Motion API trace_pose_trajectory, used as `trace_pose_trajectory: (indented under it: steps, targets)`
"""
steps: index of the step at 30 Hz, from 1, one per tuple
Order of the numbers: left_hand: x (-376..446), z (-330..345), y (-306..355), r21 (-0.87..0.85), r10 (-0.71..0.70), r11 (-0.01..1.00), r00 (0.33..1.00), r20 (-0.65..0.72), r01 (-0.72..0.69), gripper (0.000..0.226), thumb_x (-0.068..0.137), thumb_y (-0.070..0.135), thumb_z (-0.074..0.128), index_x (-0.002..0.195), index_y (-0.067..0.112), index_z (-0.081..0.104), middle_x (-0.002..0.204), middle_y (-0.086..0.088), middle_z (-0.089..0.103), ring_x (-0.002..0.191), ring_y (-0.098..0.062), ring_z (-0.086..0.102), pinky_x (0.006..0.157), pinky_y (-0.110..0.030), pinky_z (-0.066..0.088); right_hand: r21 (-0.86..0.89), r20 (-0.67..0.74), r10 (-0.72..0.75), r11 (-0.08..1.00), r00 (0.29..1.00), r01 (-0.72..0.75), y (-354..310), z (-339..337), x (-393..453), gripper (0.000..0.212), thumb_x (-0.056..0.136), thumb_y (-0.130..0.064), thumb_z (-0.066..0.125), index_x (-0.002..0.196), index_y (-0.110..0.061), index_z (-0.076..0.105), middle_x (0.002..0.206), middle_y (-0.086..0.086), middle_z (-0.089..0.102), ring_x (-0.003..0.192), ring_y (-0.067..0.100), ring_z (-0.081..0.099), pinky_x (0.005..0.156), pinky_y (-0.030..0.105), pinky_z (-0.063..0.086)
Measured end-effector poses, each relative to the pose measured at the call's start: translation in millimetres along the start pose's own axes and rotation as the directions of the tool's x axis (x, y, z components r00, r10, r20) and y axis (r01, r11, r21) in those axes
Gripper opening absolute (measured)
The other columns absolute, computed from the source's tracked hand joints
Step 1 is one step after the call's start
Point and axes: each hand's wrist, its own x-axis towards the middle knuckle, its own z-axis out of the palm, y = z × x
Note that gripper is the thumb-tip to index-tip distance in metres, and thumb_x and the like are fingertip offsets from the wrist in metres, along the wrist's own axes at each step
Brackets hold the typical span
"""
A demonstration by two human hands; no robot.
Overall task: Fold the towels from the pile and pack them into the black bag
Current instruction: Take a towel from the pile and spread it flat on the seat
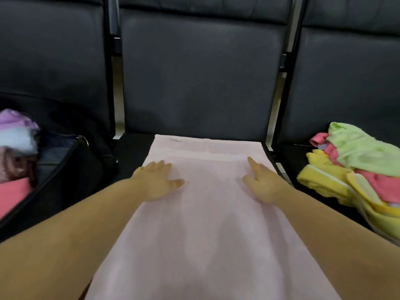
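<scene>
**Both palms flat on the pink towel**

On the middle seat [201, 83], a pink towel [207, 224] lies spread. Left hand [157, 180] and right hand [263, 182] press it, fingers straight, gripping nothing. Black bag [71, 169] at nine o'clock; towel pile [355, 167] at three.

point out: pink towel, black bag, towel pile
pink towel [207, 213]: head view, middle of its flat surface
black bag [71, 169]: head view, right side wall
towel pile [359, 148]: head view, green towel on top
</scene>
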Motion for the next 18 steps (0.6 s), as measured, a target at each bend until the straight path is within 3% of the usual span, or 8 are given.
trace_pose_trajectory:
  steps: [4,8,10,12,14,16,18]
  targets:
    - [-65.2,7.7,-6.9,-0.066,-0.056,0.996,0.998,0.012,0.057,0.069,0.097,0.053,0.037,0.153,0.023,0.012,0.161,-0.002,0.002,0.148,-0.022,0.005,0.118,-0.036,0.012,-0.027,0.041,-0.019,0.999,0.999,0.020,-4.2,4.1,-57.9,0.067,0.100,-0.036,0.033,0.154,-0.025,-0.004,0.161,0.006,-0.002,0.148,0.021,0.000,0.119,0.036,0.007]
    - [-112.5,11.3,-19.7,-0.101,-0.151,0.984,0.987,-0.050,0.146,0.059,0.096,0.041,0.050,0.147,0.021,0.029,0.148,-0.007,0.028,0.132,-0.026,0.038,0.108,-0.035,0.034,0.043,0.038,0.073,0.996,0.997,-0.075,10.6,2.3,-99.8,0.061,0.100,-0.033,0.034,0.154,-0.021,0.006,0.161,0.010,-0.001,0.148,0.024,0.003,0.118,0.036,0.011]
    - [-130.2,19.3,-25.7,-0.146,-0.180,0.974,0.983,-0.029,0.173,0.055,0.094,0.036,0.056,0.143,0.021,0.036,0.142,-0.007,0.035,0.117,-0.023,0.052,0.100,-0.032,0.042,0.200,0.031,0.129,0.971,0.991,-0.133,21.3,1.8,-115.6,0.057,0.102,-0.030,0.035,0.153,-0.015,0.014,0.160,0.013,0.009,0.147,0.027,0.012,0.116,0.037,0.016]
    - [-142.5,22.7,-29.5,-0.217,-0.197,0.956,0.980,0.025,0.198,0.054,0.091,0.033,0.061,0.139,0.019,0.041,0.137,-0.008,0.042,0.104,-0.022,0.059,0.094,-0.032,0.047,0.388,0.026,0.203,0.901,0.979,-0.197,33.0,-3.8,-129.6,0.049,0.101,-0.025,0.039,0.146,-0.008,0.032,0.150,0.017,0.034,0.137,0.032,0.033,0.109,0.038,0.029]
    - [-150.3,17.0,-31.5,-0.335,-0.220,0.915,0.974,0.046,0.223,0.055,0.087,0.028,0.067,0.136,0.014,0.045,0.128,-0.010,0.052,0.099,-0.023,0.059,0.089,-0.030,0.048,0.418,0.016,0.272,0.872,0.962,-0.253,43.6,-11.8,-139.9,0.040,0.098,-0.025,0.047,0.130,-0.001,0.052,0.134,0.019,0.052,0.120,0.034,0.049,0.100,0.037,0.038]
    - [-155.2,9.0,-31.7,-0.377,-0.257,0.892,0.966,0.028,0.249,0.058,0.086,0.025,0.069,0.136,0.008,0.045,0.126,-0.012,0.055,0.105,-0.025,0.057,0.088,-0.030,0.045,0.386,-0.025,0.313,0.879,0.949,-0.280,52.2,-16.5,-147.1,0.038,0.093,-0.026,0.058,0.118,0.003,0.060,0.124,0.019,0.058,0.115,0.033,0.053,0.095,0.034,0.040]
    - [-160.0,4.9,-30.9,-0.322,-0.311,0.896,0.950,0.036,0.306,0.061,0.086,0.027,0.069,0.136,0.003,0.043,0.132,-0.015,0.053,0.115,-0.028,0.054,0.092,-0.031,0.042,0.375,-0.006,0.301,0.885,0.954,-0.277,54.0,-15.6,-154.5,0.030,0.088,-0.027,0.066,0.085,0.002,0.061,0.091,0.017,0.060,0.095,0.034,0.059,0.080,0.033,0.042]
